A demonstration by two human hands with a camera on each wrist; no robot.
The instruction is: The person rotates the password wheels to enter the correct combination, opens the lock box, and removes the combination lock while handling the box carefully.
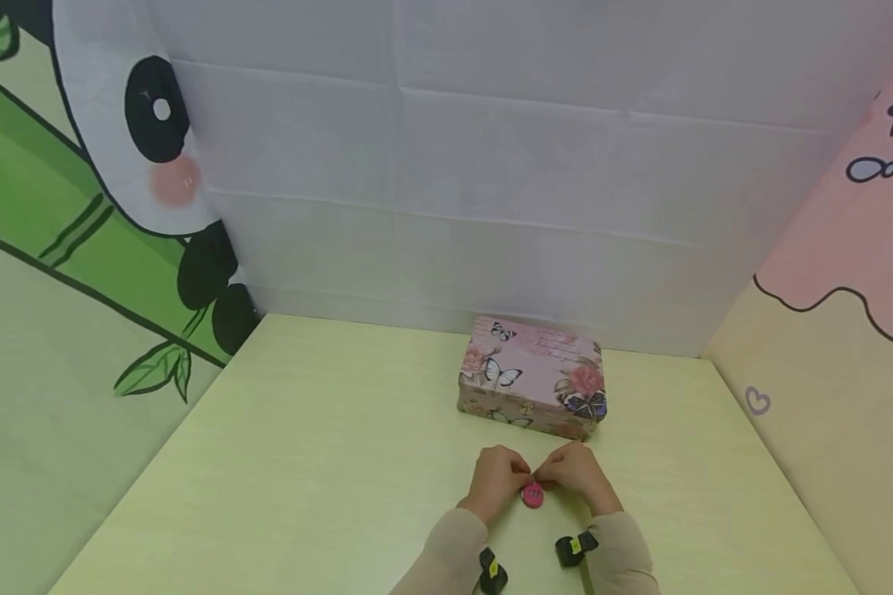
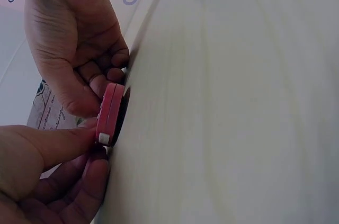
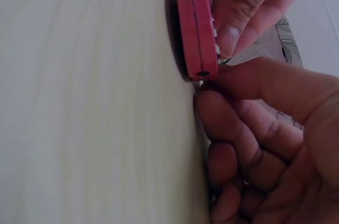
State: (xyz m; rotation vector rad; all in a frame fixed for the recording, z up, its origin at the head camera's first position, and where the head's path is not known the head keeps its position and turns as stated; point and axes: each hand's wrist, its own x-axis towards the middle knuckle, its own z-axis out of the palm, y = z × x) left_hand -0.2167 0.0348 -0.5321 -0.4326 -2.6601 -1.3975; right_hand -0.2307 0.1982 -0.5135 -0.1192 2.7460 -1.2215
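A small round pink combination lock (image 1: 532,496), with a row of little dials on its face, stays close to the tabletop. In the left wrist view the lock (image 2: 110,110) shows a seam round its edge and a white piece on its side. My left hand (image 1: 497,481) pinches it near its far edge, its thumb lying against the dial face. From the other side my right hand (image 1: 580,475) pinches the same far end with thumb and forefinger. A dark hole in the rim of the lock (image 3: 197,28) appears in the right wrist view. The fingertips partly hide that end.
Just beyond the hands stands a closed pink box (image 1: 528,380) with butterflies and flowers, near the white back wall (image 1: 446,165). Black wrist cameras (image 1: 494,573) are strapped at both sleeves. The pale yellow table (image 1: 283,463) stretches left and right between printed side walls.
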